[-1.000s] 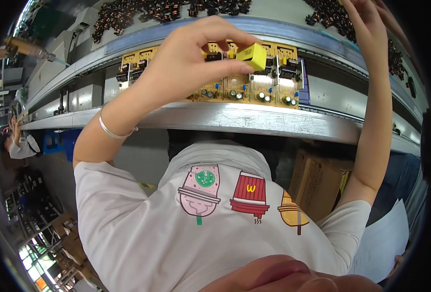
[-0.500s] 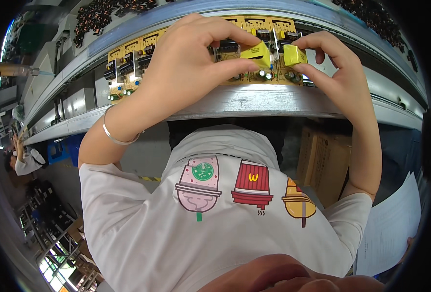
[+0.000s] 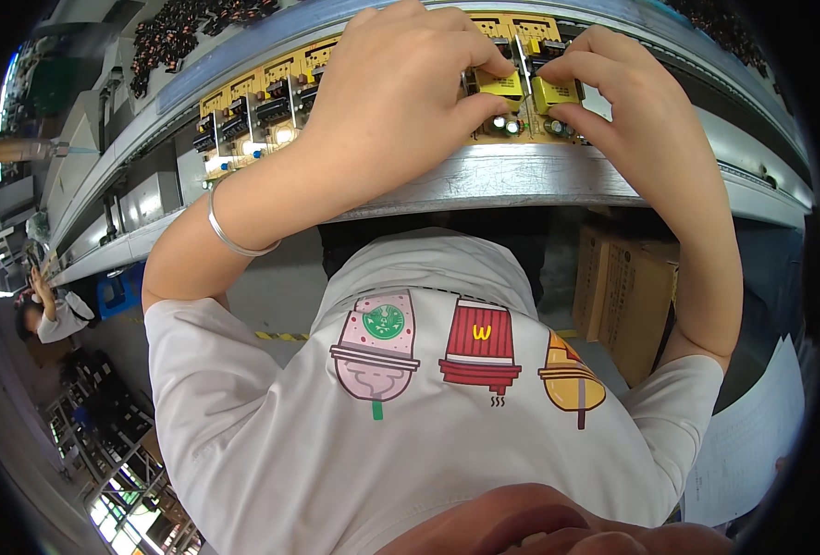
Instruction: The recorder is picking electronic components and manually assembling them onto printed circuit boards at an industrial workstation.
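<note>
My left hand (image 3: 412, 79) pinches a yellow-wrapped transformer (image 3: 500, 84) between thumb and forefinger, low over a tan circuit board panel (image 3: 212, 166). Just to its right, my right hand (image 3: 618, 88) grips a second yellow transformer (image 3: 555, 94) the same way, at the panel's right end. Both blocks sit down among the board's parts; whether their pins are in the board is hidden. Black and green capacitors (image 3: 507, 124) and upright metal heat sinks (image 3: 524, 69) stand beside them. The left hand and forearm cover the middle of the panel.
A metal rail (image 3: 484, 182) runs along the near edge of the line. Heaps of small dark parts (image 3: 174, 46) lie on the far side. Below right are cardboard boxes (image 3: 627, 296) and white paper sheets (image 3: 743, 444). Another person (image 3: 54, 314) works far left.
Both hands have moved down onto the board, bringing the two yellow transformers from a tilted, raised position to lie lower among the parts. The left one has shifted slightly right.
</note>
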Motion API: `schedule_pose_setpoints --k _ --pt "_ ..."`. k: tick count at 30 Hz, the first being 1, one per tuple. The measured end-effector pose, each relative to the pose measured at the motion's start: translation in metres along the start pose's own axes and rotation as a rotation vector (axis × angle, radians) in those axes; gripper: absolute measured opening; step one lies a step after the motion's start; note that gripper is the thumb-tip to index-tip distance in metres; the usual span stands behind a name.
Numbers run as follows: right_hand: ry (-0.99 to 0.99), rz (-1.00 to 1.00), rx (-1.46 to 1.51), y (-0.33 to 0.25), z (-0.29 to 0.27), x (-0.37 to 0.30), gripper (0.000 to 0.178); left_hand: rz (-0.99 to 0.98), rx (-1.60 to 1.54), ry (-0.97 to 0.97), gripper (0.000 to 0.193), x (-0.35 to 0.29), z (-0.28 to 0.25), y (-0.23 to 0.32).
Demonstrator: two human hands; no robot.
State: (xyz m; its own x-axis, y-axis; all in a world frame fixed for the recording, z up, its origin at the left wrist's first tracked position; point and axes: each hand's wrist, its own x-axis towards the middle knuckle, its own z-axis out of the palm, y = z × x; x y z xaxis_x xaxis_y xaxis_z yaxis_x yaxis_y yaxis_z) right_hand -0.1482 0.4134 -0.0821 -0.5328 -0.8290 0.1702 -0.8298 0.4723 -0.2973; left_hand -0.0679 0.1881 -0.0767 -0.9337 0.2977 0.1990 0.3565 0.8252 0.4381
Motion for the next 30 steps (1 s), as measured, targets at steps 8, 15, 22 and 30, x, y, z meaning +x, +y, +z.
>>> schedule_pose_setpoints --k 8,15,22,30 --pt "-0.042 0.036 0.004 0.001 -0.004 0.002 0.025 -0.007 -0.028 0.005 0.017 0.007 0.006 0.003" --pt "-0.134 -0.032 0.090 0.018 -0.012 0.010 0.026 -0.009 -0.072 -0.013 0.018 0.010 0.011 -0.004" --pt "-0.169 -0.023 0.105 0.020 -0.013 0.012 0.025 -0.023 -0.086 -0.054 0.019 0.016 0.012 -0.004" --pt "-0.158 -0.017 0.113 0.022 -0.013 0.008 0.024 -0.031 -0.203 -0.157 0.019 0.032 0.009 -0.011"
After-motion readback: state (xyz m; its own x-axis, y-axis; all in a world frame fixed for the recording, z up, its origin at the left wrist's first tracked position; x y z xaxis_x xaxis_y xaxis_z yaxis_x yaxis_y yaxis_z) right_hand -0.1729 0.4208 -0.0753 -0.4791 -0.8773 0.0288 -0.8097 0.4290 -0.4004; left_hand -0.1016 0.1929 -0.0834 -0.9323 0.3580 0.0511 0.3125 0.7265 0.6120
